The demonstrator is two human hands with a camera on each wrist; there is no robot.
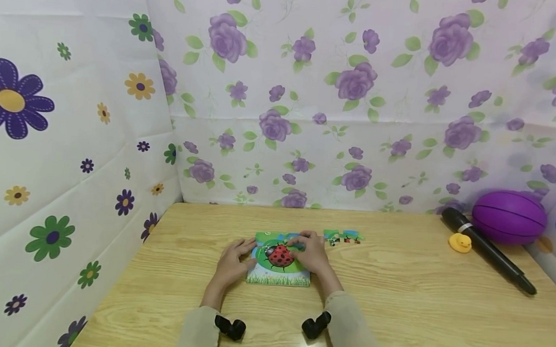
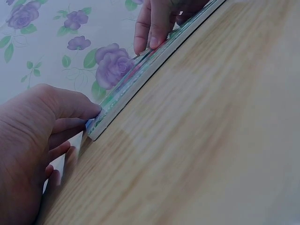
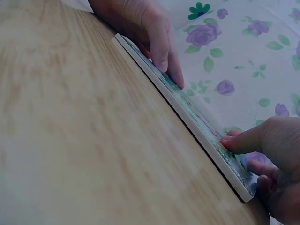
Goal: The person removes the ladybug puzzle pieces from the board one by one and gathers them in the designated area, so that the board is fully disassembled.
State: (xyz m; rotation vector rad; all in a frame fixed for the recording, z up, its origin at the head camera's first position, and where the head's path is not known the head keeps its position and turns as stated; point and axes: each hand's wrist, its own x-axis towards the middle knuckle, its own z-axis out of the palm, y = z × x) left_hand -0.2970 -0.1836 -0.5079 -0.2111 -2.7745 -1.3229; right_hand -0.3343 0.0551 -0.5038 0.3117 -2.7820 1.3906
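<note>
The puzzle [image 1: 279, 261] shows a red, black-spotted ladybug on green, the pieces [image 1: 331, 233] green and blue, the table [image 1: 417, 293] yellowish wood grain, the back cloth [image 1: 316, 154] purple roses with green leaves, the side cloth [image 1: 74, 133] multicoloured daisies on white, the ball [image 1: 509, 217] purple, the duck [image 1: 460, 243] yellow, the sleeves [image 1: 198, 333] beige.

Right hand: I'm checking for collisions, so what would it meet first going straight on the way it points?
The ladybug puzzle beneath it; skimming across that, the right hand would probably reach the left hand, though depth is unclear.
</note>
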